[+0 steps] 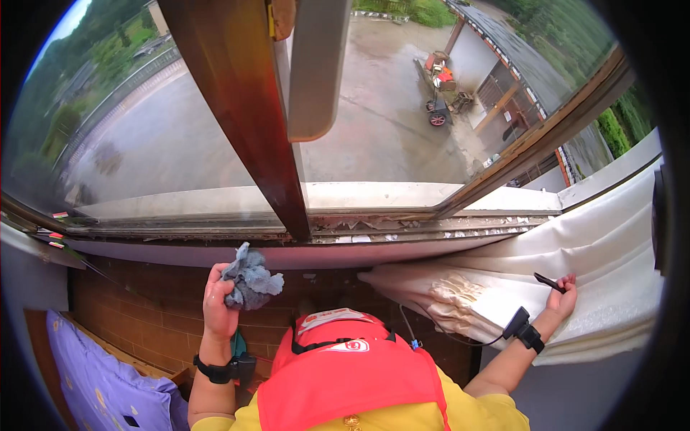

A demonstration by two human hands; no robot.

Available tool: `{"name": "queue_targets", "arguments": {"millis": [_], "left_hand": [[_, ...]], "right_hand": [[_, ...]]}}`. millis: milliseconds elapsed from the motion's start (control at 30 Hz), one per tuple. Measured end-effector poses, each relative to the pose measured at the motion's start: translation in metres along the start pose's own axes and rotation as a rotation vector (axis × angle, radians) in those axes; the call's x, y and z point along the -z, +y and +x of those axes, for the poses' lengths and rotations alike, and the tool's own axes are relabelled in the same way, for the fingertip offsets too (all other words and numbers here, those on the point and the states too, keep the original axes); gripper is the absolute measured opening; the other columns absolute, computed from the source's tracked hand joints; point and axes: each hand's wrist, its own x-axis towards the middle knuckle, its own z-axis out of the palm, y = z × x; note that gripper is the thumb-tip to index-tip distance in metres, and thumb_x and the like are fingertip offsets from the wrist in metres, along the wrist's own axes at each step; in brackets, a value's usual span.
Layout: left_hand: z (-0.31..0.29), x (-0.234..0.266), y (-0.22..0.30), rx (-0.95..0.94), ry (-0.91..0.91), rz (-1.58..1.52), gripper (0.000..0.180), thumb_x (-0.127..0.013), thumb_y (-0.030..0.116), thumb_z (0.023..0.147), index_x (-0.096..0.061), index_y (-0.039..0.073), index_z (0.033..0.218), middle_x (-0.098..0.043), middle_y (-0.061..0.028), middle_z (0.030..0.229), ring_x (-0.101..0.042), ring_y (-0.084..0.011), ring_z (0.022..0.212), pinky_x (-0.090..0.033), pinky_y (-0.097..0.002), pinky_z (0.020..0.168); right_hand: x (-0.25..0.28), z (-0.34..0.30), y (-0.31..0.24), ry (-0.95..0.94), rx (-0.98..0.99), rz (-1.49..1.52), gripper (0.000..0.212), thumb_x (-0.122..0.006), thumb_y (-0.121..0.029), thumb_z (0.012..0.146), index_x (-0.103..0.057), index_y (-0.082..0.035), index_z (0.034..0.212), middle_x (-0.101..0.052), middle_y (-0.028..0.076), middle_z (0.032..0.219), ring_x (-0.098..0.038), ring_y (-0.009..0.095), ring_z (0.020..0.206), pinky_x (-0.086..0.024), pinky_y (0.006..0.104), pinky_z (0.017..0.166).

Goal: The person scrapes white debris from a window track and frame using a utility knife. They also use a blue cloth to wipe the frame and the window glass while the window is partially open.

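Brown tile floor [154, 316] lay below a window, its sill track [424, 224] littered with pale flakes. Left hand [218, 298] held a crumpled grey-blue cloth [251, 281] just on the near side of the sill, apart from it; fingers closed round the cloth's left side, pinching it. Likely bunched to make a compact handful, raised so the loose folds hung free. Cloth bulged rightward from the fingers, one peak toward the window; no clear long axis, crumpled too much. Right hand [563, 298] was out wide by the white curtain [600, 244], perhaps keeping it aside. A slim black item [548, 281] lay against that hand, long axis slanting, free end left and toward the window; whether fingers pinched it, couldn't tell.
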Motion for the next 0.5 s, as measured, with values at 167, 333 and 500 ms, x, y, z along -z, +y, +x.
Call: {"name": "queue_targets", "arguments": {"millis": [167,333,500], "left_hand": [[-0.001,-0.007,-0.037,-0.056,-0.007,0.390,0.028,-0.045,-0.003,0.057,-0.057,-0.003,0.083,-0.050,-0.0070,0.120,-0.047,-0.0168,0.106,-0.035,-0.0257,0.093],[-0.023,-0.058,-0.087,0.148,-0.148,0.338,0.036,-0.052,0.035,0.093,-0.062,0.000,0.090,-0.060,-0.0018,0.077,-0.054,-0.0069,0.070,-0.044,-0.0219,0.068],[-0.034,-0.152,-0.140,0.236,-0.204,0.135,0.037,-0.049,0.039,0.095,-0.055,0.008,0.116,-0.059,-0.0013,0.079,-0.053,-0.0058,0.076,-0.043,-0.0203,0.073]], "right_hand": [[-0.210,-0.148,0.044,-0.681,-0.174,0.302,0.027,-0.047,-0.013,0.093,-0.052,0.000,0.115,-0.051,0.009,0.099,-0.043,0.018,0.090,-0.036,0.0326,0.078],[-0.322,-0.224,0.120,-1.400,-0.228,-0.306,0.038,-0.040,-0.033,0.100,-0.058,0.000,0.104,-0.058,0.005,0.093,-0.046,0.010,0.072,-0.038,0.0227,0.067],[-0.324,-0.235,0.153,-1.768,0.138,-0.283,0.022,-0.055,-0.019,0.093,-0.062,0.000,0.101,-0.063,0.009,0.089,-0.055,0.018,0.074,-0.046,0.0282,0.064]]}}
